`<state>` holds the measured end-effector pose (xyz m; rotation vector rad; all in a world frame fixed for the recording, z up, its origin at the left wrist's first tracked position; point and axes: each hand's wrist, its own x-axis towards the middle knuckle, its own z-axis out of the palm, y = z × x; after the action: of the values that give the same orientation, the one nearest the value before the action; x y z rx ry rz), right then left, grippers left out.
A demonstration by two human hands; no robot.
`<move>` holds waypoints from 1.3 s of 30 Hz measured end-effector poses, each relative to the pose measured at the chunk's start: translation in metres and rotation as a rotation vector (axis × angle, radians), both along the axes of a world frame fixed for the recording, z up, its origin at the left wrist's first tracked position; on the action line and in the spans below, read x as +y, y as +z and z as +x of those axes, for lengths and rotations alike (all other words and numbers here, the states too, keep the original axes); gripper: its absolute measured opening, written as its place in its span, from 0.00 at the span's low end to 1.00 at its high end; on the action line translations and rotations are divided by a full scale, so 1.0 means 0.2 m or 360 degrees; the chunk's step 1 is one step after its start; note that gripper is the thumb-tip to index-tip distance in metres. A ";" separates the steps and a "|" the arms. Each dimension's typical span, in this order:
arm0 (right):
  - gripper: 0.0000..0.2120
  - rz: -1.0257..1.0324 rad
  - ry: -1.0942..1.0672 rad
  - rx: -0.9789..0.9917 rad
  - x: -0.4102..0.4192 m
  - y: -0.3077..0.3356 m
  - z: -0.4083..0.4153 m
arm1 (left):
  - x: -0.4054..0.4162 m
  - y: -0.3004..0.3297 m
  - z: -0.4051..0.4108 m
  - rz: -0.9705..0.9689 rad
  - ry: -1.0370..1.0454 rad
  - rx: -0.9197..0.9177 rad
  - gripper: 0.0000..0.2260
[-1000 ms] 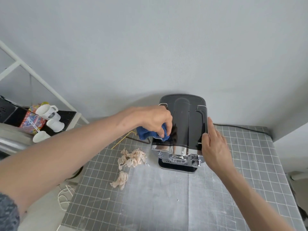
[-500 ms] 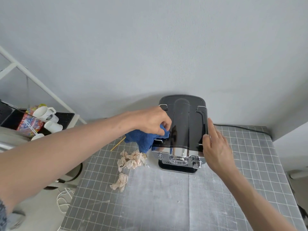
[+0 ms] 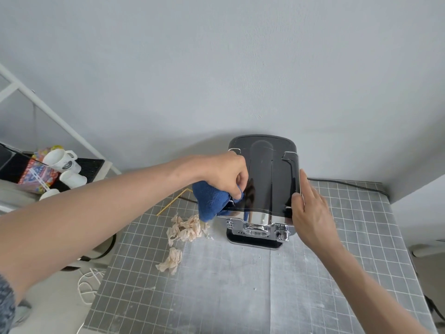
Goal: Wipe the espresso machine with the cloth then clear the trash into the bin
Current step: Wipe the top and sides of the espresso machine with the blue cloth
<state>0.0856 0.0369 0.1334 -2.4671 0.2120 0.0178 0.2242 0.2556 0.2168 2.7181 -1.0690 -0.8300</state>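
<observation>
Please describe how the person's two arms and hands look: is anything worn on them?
Both forearms are bare, and the left hand and right hand wear no gloves. No ring, watch or bracelet shows. Only a dark grey patterned sleeve covers the left upper arm, at the picture's lower left edge.

Both forearms are bare from elbow to wrist, the left hand and right hand without rings, watch or gloves, and a dark grey mottled fabric sleeve edge shows at eight o'clock.
</observation>
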 end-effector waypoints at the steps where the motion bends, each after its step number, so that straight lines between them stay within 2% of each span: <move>1: 0.24 0.0039 -0.0027 0.0023 0.00 0.00 0.00 | 0.01 0.00 0.01 -0.0016 0.0038 -0.0040 0.03; 4: 0.26 0.0125 -0.0071 0.0032 0.00 -0.01 0.01 | 0.00 -0.01 0.02 0.0014 0.0039 -0.0130 0.03; 10: 0.30 0.0182 -0.0111 0.0043 0.01 0.00 0.01 | 0.02 0.00 0.03 0.0044 -0.0119 0.0136 0.06; 21: 0.27 0.0101 -0.0052 0.0055 0.01 0.01 0.01 | -0.09 0.05 0.01 0.0486 -0.0218 -0.0009 0.04; 25: 0.30 0.0148 -0.0091 0.0093 0.00 0.00 0.01 | -0.11 0.02 -0.02 0.0548 -0.0234 -0.0095 0.07; 28: 0.31 0.0154 -0.0080 0.0075 -0.01 -0.01 0.02 | -0.08 0.03 0.02 0.0406 -0.0191 -0.0008 0.05; 32: 0.28 0.0110 -0.0047 0.0062 -0.01 -0.01 0.02 | -0.05 0.02 0.03 -0.0041 0.0017 0.0061 0.05; 36: 0.31 0.0179 -0.0086 0.0069 0.00 -0.02 0.01 | -0.03 -0.05 0.03 -0.0350 0.0235 -0.0029 0.04; 39: 0.26 0.0106 -0.0046 0.0015 0.00 -0.01 0.00 | -0.04 -0.11 0.08 -0.0676 0.0519 -0.0249 0.02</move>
<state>0.0866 0.0374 0.1305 -2.3977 0.2470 0.0238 0.2400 0.2483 0.1944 2.5151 -0.6937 -0.3016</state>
